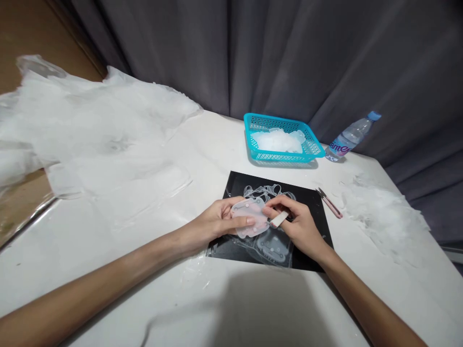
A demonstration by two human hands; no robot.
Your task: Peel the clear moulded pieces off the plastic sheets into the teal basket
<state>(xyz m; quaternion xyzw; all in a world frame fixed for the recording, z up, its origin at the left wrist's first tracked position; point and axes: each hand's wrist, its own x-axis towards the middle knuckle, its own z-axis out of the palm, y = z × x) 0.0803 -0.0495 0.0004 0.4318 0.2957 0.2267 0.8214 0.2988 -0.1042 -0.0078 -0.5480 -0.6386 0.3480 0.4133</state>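
Over a black mat (311, 202) my left hand (220, 220) grips a translucent, cloud-shaped plastic piece (249, 214), thumb on top and fingers underneath. My right hand (296, 221) is closed around a small white tool (279, 220), its tip against the right edge of that piece. A second clear moulded piece (277, 248) lies on the mat below my hands. Thin clear plastic trimmings (258, 192) curl on the mat behind them.
A turquoise basket (253, 144) with clear plastic pieces stands behind the mat, a water bottle (349, 137) to its right. Pink-handled snips (330, 202) lie right of the mat. Heaps of clear plastic (383, 217) lie right, and plastic sheeting (94, 130) left. Grey curtain behind.
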